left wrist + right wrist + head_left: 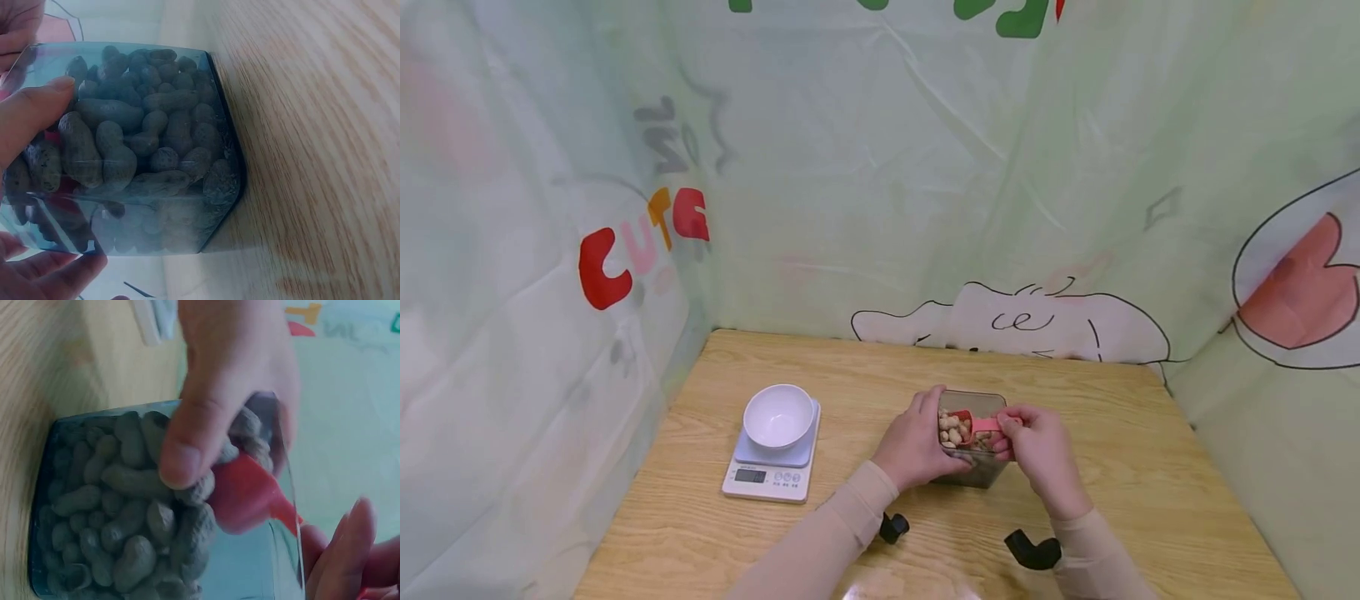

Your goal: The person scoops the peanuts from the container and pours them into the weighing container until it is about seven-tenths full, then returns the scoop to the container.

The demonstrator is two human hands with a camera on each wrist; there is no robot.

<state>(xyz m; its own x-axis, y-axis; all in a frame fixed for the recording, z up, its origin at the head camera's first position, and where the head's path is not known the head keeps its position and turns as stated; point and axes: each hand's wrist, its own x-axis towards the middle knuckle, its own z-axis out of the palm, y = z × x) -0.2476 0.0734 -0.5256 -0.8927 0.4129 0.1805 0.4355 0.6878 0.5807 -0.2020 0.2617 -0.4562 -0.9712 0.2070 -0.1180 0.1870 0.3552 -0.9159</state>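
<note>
A clear, dark-tinted plastic container (973,475) full of unshelled peanuts (150,131) stands on the table. My left hand (913,442) grips it from the left, thumb on the near wall and fingers around the far side. A red scoop (244,494) sits inside among the peanuts, its bowl toward the left wall and holding peanuts. Over the container's right rim, my right hand (1037,450) pinches the scoop's handle between thumb and fingers.
To the left, a white bowl (778,417) rests on a white kitchen scale (767,483) with a small display. Two black curved pieces (1033,552) show near the wrists. A printed curtain (865,183) hangs behind and beside the wooden table (1157,500).
</note>
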